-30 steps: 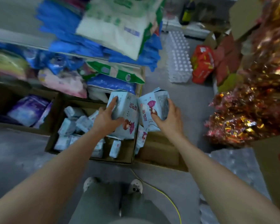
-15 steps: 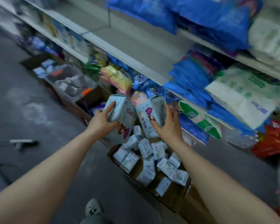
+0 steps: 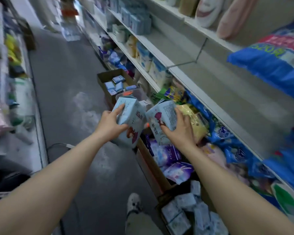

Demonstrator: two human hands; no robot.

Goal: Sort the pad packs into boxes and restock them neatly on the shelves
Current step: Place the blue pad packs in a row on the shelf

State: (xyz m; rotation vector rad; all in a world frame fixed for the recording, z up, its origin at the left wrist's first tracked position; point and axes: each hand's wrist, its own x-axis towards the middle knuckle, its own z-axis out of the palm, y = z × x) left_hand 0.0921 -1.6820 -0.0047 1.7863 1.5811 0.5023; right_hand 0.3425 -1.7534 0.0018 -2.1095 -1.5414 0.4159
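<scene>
My left hand [image 3: 111, 123] and right hand [image 3: 180, 131] each clutching a pale-blue pack [image 3: 131, 122], cartoon girl printed, fingers wrapped tight.

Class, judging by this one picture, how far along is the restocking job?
Done: some blue packs stand in rows on the upper shelf. In hand: the left hand and right hand each hold one pack. Left: loose small packs fill the near box and far box on the floor.

Bare forearms, grey-green trousers [image 3: 139, 223], one white shoe [image 3: 133, 201] with dark markings.
</scene>
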